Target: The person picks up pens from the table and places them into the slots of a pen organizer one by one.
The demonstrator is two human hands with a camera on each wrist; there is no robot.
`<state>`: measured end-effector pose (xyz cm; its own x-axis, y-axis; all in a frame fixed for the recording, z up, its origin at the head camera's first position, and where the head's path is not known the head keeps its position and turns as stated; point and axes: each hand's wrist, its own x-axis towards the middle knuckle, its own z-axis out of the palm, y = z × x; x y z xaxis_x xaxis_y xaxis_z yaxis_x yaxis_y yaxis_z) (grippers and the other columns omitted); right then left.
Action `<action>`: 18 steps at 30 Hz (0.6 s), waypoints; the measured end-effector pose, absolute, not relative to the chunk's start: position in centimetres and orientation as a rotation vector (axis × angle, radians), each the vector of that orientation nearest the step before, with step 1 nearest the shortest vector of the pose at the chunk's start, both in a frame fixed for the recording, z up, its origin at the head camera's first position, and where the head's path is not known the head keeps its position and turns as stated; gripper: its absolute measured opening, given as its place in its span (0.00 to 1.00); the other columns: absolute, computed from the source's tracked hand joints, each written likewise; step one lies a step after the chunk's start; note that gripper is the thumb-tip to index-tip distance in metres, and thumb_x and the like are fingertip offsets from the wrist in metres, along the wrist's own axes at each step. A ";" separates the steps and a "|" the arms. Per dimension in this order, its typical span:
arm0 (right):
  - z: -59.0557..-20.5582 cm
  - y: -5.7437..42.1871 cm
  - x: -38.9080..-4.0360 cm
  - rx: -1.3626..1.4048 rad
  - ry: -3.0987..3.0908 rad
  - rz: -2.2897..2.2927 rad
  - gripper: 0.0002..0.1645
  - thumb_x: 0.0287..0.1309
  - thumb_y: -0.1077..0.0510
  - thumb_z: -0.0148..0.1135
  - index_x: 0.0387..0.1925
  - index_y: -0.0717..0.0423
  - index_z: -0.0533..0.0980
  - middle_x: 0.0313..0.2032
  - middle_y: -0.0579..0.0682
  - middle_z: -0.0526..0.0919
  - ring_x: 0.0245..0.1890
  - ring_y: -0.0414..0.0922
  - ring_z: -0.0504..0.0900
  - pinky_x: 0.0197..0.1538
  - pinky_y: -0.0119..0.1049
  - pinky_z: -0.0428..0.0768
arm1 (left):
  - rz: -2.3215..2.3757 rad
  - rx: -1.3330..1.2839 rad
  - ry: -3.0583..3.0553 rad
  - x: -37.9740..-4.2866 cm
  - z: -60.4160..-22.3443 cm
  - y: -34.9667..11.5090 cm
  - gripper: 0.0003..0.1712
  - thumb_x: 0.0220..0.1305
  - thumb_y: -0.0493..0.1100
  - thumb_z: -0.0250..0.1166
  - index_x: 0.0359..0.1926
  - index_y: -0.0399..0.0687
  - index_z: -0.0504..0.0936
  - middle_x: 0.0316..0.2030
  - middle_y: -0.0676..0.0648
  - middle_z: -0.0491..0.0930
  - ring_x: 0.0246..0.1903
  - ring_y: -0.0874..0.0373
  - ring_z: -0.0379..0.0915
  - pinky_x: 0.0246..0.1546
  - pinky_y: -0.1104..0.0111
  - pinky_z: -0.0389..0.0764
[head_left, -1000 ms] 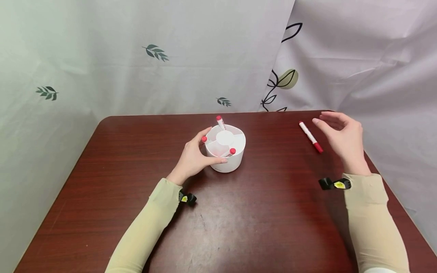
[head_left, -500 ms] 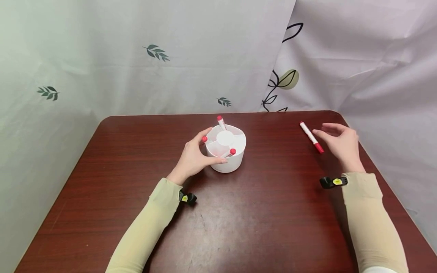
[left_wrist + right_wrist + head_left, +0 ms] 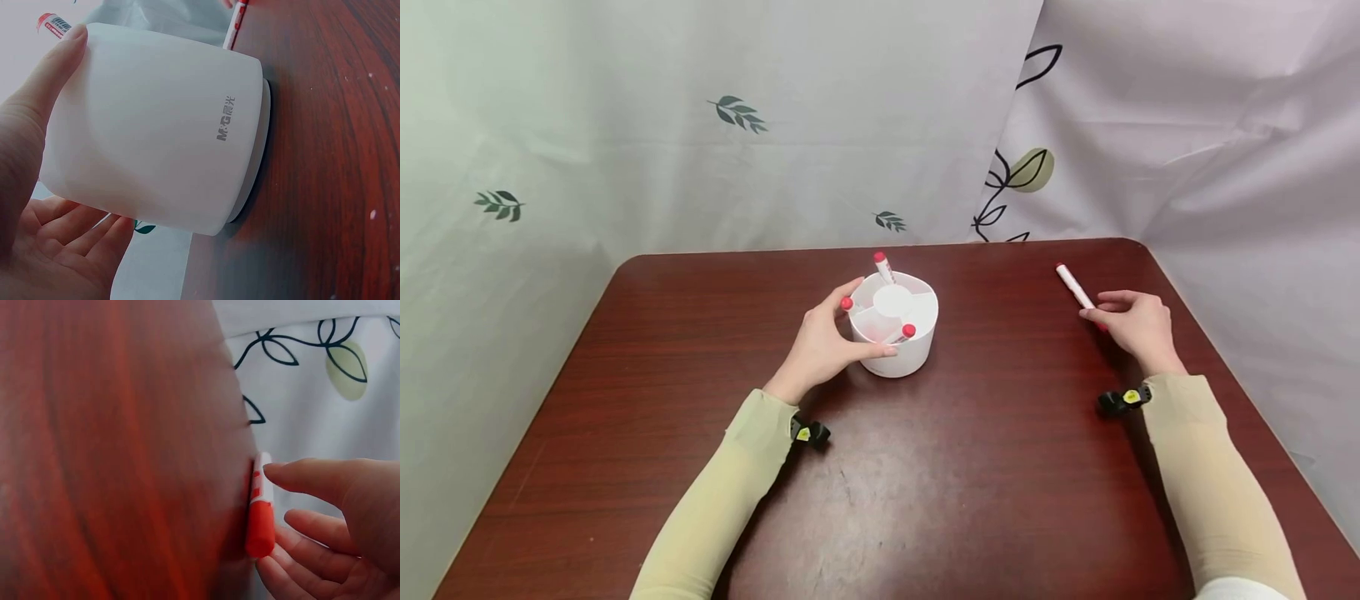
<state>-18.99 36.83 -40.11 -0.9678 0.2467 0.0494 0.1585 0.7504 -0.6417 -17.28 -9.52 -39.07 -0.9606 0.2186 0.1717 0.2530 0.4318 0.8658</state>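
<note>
In the middle of the table stands a round white pen holder (image 3: 917,350) with compartments, lettered "M&G" in the left wrist view. My left hand (image 3: 823,346) grips its side, thumb along the front and fingers behind. Three red-tipped markers lean in it: a back one (image 3: 883,268), a left one (image 3: 847,304) and a front one (image 3: 904,333). Toward the right lies another marker (image 3: 1074,286), white with a red cap (image 3: 261,531). My right hand (image 3: 1138,329) straddles it loosely, thumb tip right at the barrel and fingers by the cap.
The dark red wooden table (image 3: 962,483) has a rounded far right corner near the loose marker. Pale cloth (image 3: 812,167) with leaf prints hangs behind and along the sides. Each wrist wears a small black camera, such as the right one (image 3: 1123,400).
My right hand has come down and left onto the loose marker, its thumb crossing over to the barrel's left side. The left hand and the pen holder have stayed put.
</note>
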 end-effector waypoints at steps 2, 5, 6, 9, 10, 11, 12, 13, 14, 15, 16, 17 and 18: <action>-40.3 36.9 -19.0 -0.333 -2.816 1.009 0.32 0.59 0.46 0.75 0.56 0.64 0.81 0.39 0.59 0.89 0.40 0.45 0.78 0.37 0.35 0.72 | -1.596 -0.434 -2.630 -17.3 -39.0 -9.5 0.61 0.38 0.60 0.87 0.74 0.66 0.67 0.60 0.54 0.74 0.59 0.54 0.73 0.60 0.55 0.74; -40.6 36.9 -19.0 -0.334 -2.804 0.998 0.30 0.59 0.47 0.74 0.55 0.64 0.82 0.39 0.59 0.89 0.40 0.44 0.76 0.37 0.35 0.71 | -1.591 -0.433 -2.630 -17.3 -39.0 -9.6 0.61 0.38 0.61 0.86 0.74 0.66 0.67 0.60 0.54 0.74 0.59 0.54 0.72 0.60 0.54 0.74; -40.7 36.9 -19.0 -0.335 -2.800 0.995 0.29 0.59 0.48 0.74 0.54 0.64 0.82 0.39 0.59 0.89 0.41 0.45 0.76 0.37 0.36 0.71 | -1.589 -0.432 -2.632 -17.3 -38.9 -9.5 0.61 0.38 0.61 0.86 0.74 0.65 0.67 0.60 0.54 0.74 0.59 0.54 0.72 0.60 0.54 0.74; -40.8 36.7 -19.1 -0.327 -2.794 0.989 0.27 0.59 0.50 0.74 0.53 0.65 0.83 0.39 0.61 0.88 0.45 0.51 0.76 0.39 0.38 0.70 | -1.592 -0.434 -2.636 -17.3 -38.9 -9.5 0.61 0.38 0.62 0.86 0.75 0.64 0.67 0.60 0.55 0.74 0.59 0.54 0.72 0.60 0.54 0.74; -40.8 36.7 -19.1 -0.325 -2.791 0.989 0.27 0.59 0.50 0.74 0.53 0.65 0.83 0.39 0.61 0.88 0.45 0.52 0.76 0.39 0.38 0.69 | -1.594 -0.436 -2.636 -17.3 -38.9 -9.5 0.61 0.38 0.62 0.86 0.75 0.64 0.67 0.60 0.54 0.74 0.59 0.54 0.72 0.60 0.53 0.74; -40.8 36.6 -19.2 -0.325 -2.790 0.989 0.26 0.59 0.51 0.74 0.53 0.66 0.83 0.38 0.61 0.88 0.46 0.53 0.76 0.39 0.39 0.69 | -1.596 -0.438 -2.637 -17.3 -38.9 -9.5 0.61 0.38 0.62 0.86 0.75 0.64 0.67 0.60 0.54 0.74 0.59 0.54 0.72 0.60 0.53 0.75; -40.8 36.6 -19.2 -0.325 -2.788 0.989 0.26 0.60 0.51 0.73 0.52 0.66 0.83 0.38 0.61 0.88 0.46 0.54 0.75 0.39 0.39 0.69 | -1.596 -0.440 -2.638 -17.3 -38.9 -9.5 0.61 0.38 0.62 0.86 0.75 0.64 0.67 0.60 0.54 0.74 0.59 0.54 0.73 0.60 0.53 0.75; -40.8 36.5 -19.3 -0.324 -2.786 0.987 0.26 0.59 0.51 0.73 0.52 0.66 0.83 0.37 0.61 0.88 0.45 0.54 0.75 0.39 0.39 0.69 | -1.599 -0.443 -2.637 -17.3 -38.9 -9.5 0.61 0.38 0.62 0.86 0.75 0.64 0.67 0.60 0.54 0.74 0.59 0.54 0.73 0.60 0.53 0.75; -40.9 36.5 -19.3 -0.326 -2.785 0.984 0.26 0.59 0.52 0.73 0.52 0.67 0.83 0.37 0.61 0.88 0.45 0.54 0.76 0.39 0.39 0.69 | -1.599 -0.443 -2.637 -17.2 -38.8 -9.5 0.61 0.38 0.61 0.86 0.74 0.64 0.67 0.60 0.54 0.75 0.59 0.53 0.73 0.60 0.53 0.75; -40.9 36.5 -19.3 -0.327 -2.785 0.977 0.25 0.59 0.52 0.73 0.52 0.66 0.83 0.36 0.61 0.88 0.44 0.54 0.76 0.38 0.39 0.69 | -1.597 -0.443 -2.639 -17.2 -38.8 -9.5 0.61 0.38 0.61 0.86 0.74 0.65 0.67 0.60 0.54 0.75 0.59 0.53 0.73 0.60 0.53 0.75; -40.9 36.5 -19.4 -0.326 -2.785 0.969 0.25 0.59 0.52 0.73 0.51 0.67 0.83 0.36 0.61 0.88 0.44 0.54 0.76 0.38 0.39 0.69 | -1.596 -0.442 -2.639 -17.2 -38.8 -9.5 0.61 0.38 0.61 0.86 0.74 0.65 0.67 0.60 0.54 0.75 0.58 0.53 0.73 0.60 0.54 0.75; -41.0 36.5 -19.5 -0.328 -2.787 0.962 0.25 0.59 0.52 0.73 0.51 0.67 0.83 0.36 0.60 0.88 0.44 0.54 0.76 0.38 0.39 0.69 | -1.595 -0.440 -2.639 -17.2 -38.9 -9.5 0.60 0.38 0.61 0.86 0.74 0.65 0.67 0.60 0.54 0.75 0.59 0.54 0.73 0.60 0.54 0.75; -41.0 36.5 -19.5 -0.327 -2.788 0.954 0.25 0.59 0.52 0.73 0.51 0.66 0.83 0.35 0.60 0.88 0.43 0.54 0.75 0.39 0.40 0.69 | -1.595 -0.438 -2.638 -17.2 -38.9 -9.6 0.60 0.38 0.61 0.86 0.74 0.65 0.67 0.60 0.54 0.75 0.59 0.54 0.73 0.60 0.54 0.74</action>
<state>-19.54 36.46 -41.03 -0.9602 0.2626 0.0948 0.1494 0.7702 -0.6201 -17.18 -9.55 -38.88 -0.9600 0.2239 0.1680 0.2528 0.4359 0.8638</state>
